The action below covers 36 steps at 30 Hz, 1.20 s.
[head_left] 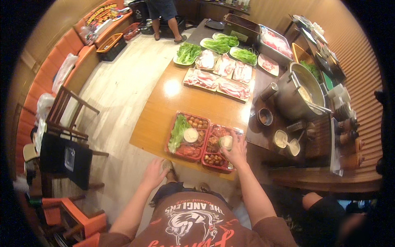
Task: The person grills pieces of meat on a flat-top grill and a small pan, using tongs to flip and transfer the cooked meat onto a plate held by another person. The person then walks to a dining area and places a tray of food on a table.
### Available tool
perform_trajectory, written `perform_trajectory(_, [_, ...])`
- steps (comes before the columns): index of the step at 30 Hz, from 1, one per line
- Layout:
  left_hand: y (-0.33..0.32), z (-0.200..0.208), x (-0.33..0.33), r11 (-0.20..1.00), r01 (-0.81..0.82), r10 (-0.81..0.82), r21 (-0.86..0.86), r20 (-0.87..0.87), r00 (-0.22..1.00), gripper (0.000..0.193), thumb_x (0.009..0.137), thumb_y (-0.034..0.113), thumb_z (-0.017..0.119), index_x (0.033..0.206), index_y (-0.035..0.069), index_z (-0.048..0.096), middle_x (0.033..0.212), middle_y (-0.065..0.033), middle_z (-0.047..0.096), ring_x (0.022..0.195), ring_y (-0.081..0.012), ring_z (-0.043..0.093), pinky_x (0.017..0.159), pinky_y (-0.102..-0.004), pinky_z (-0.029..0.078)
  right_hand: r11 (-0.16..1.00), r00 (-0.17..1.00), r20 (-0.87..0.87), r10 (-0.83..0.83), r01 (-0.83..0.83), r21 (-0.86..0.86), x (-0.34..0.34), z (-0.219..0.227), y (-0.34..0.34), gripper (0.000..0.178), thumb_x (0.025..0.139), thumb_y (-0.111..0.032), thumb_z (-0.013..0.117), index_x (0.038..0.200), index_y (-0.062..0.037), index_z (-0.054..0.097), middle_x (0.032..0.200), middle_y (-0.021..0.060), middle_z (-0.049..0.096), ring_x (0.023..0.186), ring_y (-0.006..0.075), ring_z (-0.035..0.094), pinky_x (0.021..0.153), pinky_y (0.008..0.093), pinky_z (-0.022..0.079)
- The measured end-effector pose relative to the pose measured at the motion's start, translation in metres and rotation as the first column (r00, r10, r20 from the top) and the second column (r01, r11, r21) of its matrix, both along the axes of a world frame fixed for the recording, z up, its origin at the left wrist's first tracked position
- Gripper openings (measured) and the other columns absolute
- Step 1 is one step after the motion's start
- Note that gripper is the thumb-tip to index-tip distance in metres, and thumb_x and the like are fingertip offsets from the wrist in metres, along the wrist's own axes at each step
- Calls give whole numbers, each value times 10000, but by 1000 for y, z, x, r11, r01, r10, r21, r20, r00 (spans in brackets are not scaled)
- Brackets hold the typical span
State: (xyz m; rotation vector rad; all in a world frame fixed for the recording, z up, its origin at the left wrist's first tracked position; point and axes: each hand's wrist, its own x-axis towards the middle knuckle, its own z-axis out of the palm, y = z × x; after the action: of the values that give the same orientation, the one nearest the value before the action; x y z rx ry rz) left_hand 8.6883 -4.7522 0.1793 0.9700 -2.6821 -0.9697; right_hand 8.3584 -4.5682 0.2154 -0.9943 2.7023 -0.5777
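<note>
Two red partitioned food trays stand side by side at the near end of the wooden table (158, 111). The left tray (167, 144) holds leaf lettuce (177, 133), small round brown pieces, reddish meat and a round cup of pale sauce (191, 135). In the right tray (220, 168) are reddish meat, browned pieces and round brown pieces. My right hand (236, 151) reaches over it, thumb and fingers around a small pale round cup (226, 142). Beside the table's near left corner my left hand (154, 173) hangs with loose fingers, holding nothing.
Plates of sliced raw meat (201, 79) and lettuce (187, 53) fill the table's far end. On the dark counter to the right are a large metal pot (288, 96), a dark cup (264, 117) and pale bowls (281, 139). Chairs (68, 158) stand left; a person (164, 18) stands far off.
</note>
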Motion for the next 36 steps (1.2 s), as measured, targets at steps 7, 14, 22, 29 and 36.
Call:
perform_trajectory(7, [-75,30,-166,786,526,-532,-325,77,843,780,713,334,808,1373,125,448,1277,-165,511,1139,-336,528,891,-466,468,988,988,-27,-152,153,17,18,-27,-26,727,692,-222,778,1351,-124,488,1282,179,458,1204,410,415,1015,496,400])
perform_trajectory(14, [-82,13,-195,756,595,-593,-272,100,799,729,651,265,808,1299,143,498,1117,-112,564,1011,-290,585,751,-431,506,940,948,-9,-317,313,-136,-22,-20,-32,635,717,-242,741,1307,-123,538,1255,191,486,1164,399,444,1006,496,389])
perform_trajectory(22, [-140,24,-237,938,255,-217,-233,174,960,725,729,301,787,1365,149,475,1178,-157,541,1083,-341,562,883,-460,504,974,972,55,-227,227,-4,-135,-59,-121,682,744,-273,749,1348,-85,493,1282,206,480,1211,401,427,1034,512,373])
perform_trajectory(29, [-203,-16,-312,977,158,-101,-142,344,933,740,769,338,768,1399,143,432,1260,-162,512,1161,-355,532,930,-469,486,921,943,105,-316,331,-206,-102,-61,-59,625,840,-356,698,1348,-56,492,1302,206,490,1248,404,410,1057,492,345])
perform_trajectory(36, [-187,-25,-279,983,-62,84,-175,123,989,772,795,423,765,1364,26,428,1273,-212,517,1169,-358,532,952,-450,465,749,612,615,-497,660,-52,16,-66,65,508,849,-271,727,1230,17,554,1091,157,629,990,256,597,878,384,486])
